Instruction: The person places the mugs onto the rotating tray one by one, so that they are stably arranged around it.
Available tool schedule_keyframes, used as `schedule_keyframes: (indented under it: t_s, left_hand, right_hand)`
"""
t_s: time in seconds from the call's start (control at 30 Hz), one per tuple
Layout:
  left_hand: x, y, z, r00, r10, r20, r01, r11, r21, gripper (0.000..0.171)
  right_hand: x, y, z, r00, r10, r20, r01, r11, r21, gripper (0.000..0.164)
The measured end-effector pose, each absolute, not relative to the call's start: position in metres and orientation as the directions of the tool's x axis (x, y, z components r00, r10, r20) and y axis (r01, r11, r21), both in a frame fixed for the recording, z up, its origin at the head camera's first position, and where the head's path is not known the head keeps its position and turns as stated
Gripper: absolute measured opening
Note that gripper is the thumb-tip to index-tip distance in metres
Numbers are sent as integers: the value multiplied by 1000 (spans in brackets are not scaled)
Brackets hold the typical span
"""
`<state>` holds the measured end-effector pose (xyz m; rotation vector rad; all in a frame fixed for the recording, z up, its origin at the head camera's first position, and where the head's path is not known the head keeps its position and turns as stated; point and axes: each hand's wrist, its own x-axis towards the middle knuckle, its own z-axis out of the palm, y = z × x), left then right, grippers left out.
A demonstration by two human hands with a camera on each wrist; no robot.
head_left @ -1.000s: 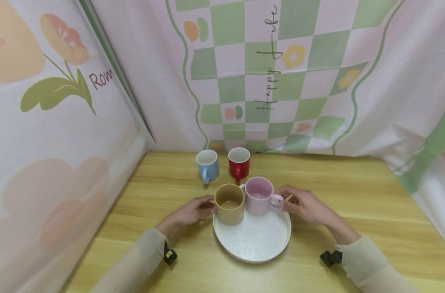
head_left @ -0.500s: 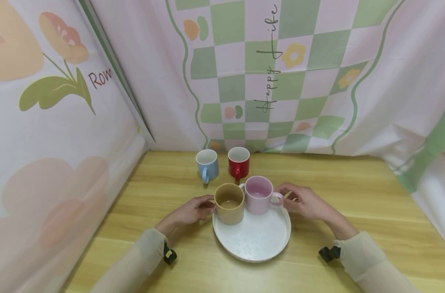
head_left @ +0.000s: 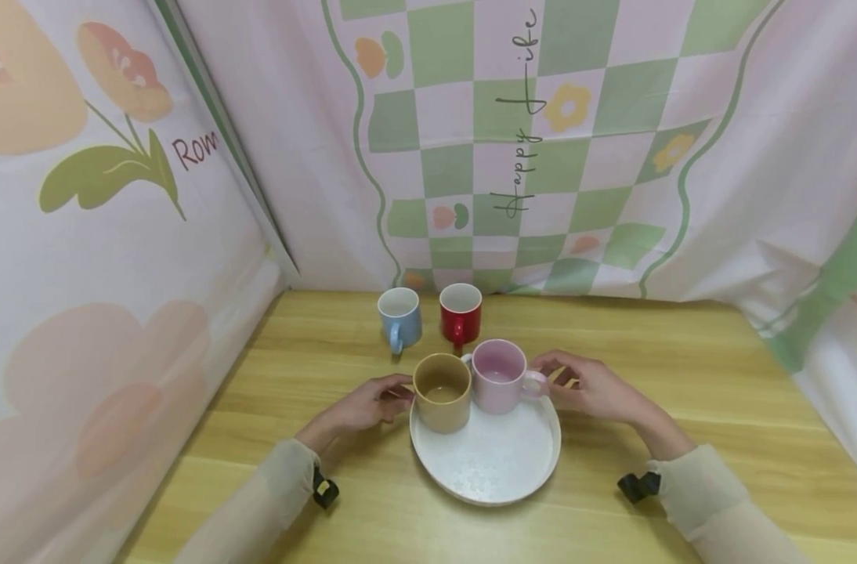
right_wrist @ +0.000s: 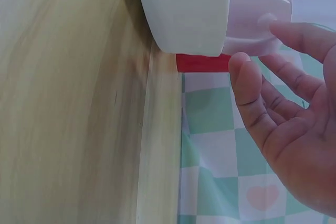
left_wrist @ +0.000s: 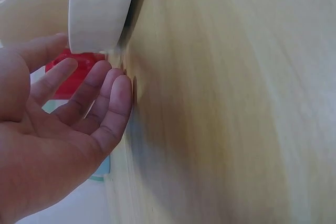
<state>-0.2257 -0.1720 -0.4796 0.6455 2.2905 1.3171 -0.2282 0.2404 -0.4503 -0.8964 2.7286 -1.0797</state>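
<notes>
A round white tray [head_left: 485,470] lies on the wooden table, with a tan mug [head_left: 442,411] and a pink mug [head_left: 497,395] standing upright side by side at its far left part. My left hand [head_left: 372,405] is at the left of the tan mug, fingers loosely bent and apart, fingertips right at its side and the tray's rim. On the other side, my right hand [head_left: 589,388] has its fingertips at the pink mug's handle [head_left: 536,383]. In the right wrist view the thumb and fingers [right_wrist: 245,80] are spread, not closed round the handle.
Behind the tray stand a light blue mug [head_left: 403,325] and a red mug [head_left: 468,321], both white inside with handles toward me. A checkered curtain [head_left: 513,157] hangs at the table's back edge, and a flowered cloth [head_left: 118,274] at the left.
The right hand's fingers shift slightly at the pink mug's handle. The left hand, the mugs and the tray stay practically where they were.
</notes>
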Motion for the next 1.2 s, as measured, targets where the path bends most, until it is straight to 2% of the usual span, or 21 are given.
schedule_keyframes:
  t_s: [0.17,0.53,0.9,1.2]
  left_hand:
    - [-228,-176,-477,-822,561,-98,191,434,881,44]
    - [-238,-180,-469,-892,449,-39,183,439,879,42]
    - [-245,-179,-465,-974,217,-71,23,401,916,34]
    - [-251,-179,-465,-988,119,-94,-39,399,916,31]
  right_hand:
    - [-231,244,-453,-819,-557,138,-501,576,-646,38]
    - [-234,249,-454,-753,-650,104,-547,530,-648,44]
    - [-230,250,-452,-755,-654,47,-529,566,-632,46]
    - [-227,252,-455,-754,-655,46,-528,564,-635,46]
